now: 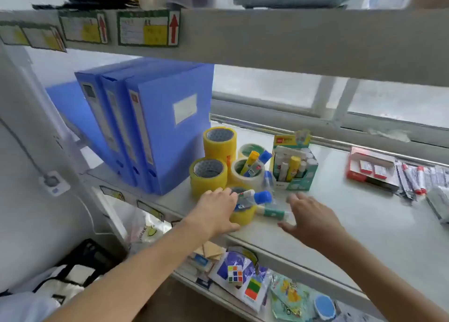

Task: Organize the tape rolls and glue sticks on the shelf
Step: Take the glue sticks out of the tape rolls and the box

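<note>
- Several yellow plastic tape rolls [208, 176] stand clustered on the pale grey shelf [352, 224], just beside three blue file boxes [155, 132].
- My left hand [217, 212] curls its grip round the front yellow tape roll [244, 216]; a blue-capped glue stick [255, 197] lies across that roll's top.
- My right hand [313, 221] hovers with its grip wide and fingers spread, holding nothing, near a green-labelled glue stick [272, 212] lying flat on the shelf.
- More glue sticks stand in a teal card box [295, 185].

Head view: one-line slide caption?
Left hand on a yellow tape roll, right hand open beside a green glue stick.
</note>
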